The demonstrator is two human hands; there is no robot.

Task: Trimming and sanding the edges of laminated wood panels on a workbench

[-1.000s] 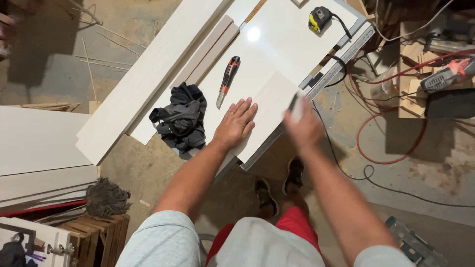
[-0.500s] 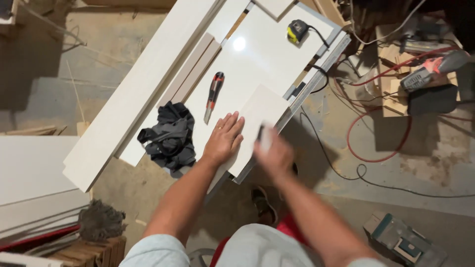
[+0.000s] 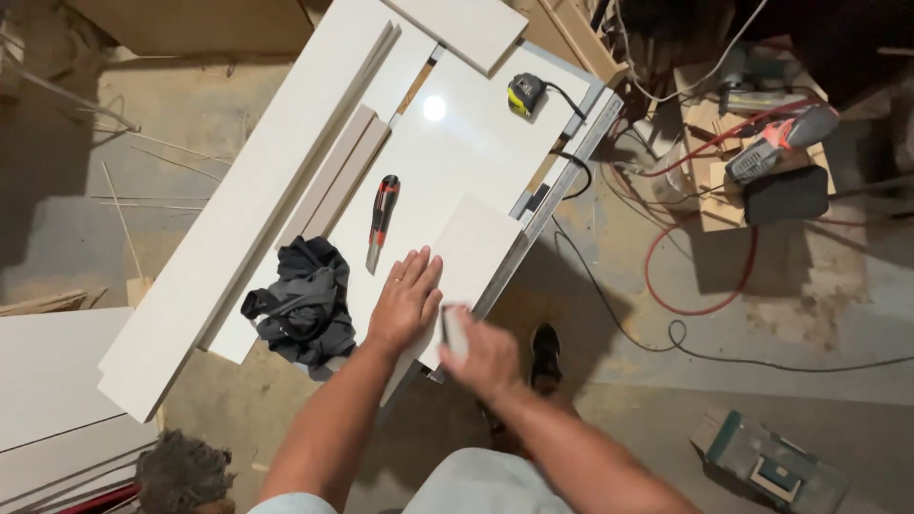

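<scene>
Two hands are seen from above, working at a white worktop point(image 3: 476, 143); things are told from left to right. White boards point(image 3: 57, 381) are stacked at the far left, kept out of the way; a long white board point(image 3: 257, 190) is laid slantwise beside the worktop. A dark crumpled cloth point(image 3: 300, 305) is left on the worktop edge, near the left hand. A red and black utility knife point(image 3: 382, 219) is laid flat just beyond the fingers, close by. The left hand point(image 3: 407, 300) is spread flat, fingers open, and is pressed down on a small white panel point(image 3: 471, 252), most likely so that the panel is kept from sliding. The right hand point(image 3: 486, 357) is blurred at the near edge of that panel; it is closed around a small pale block point(image 3: 453, 333); what kind of block cannot be told. A yellow and black tape measure point(image 3: 525, 92) is set at the far end. A red power tool point(image 3: 781, 143) is rested on a wooden stand at the right, its red cable point(image 3: 666, 276) looped on the floor; a green tool case point(image 3: 766, 462) is lying at the lower right.
</scene>
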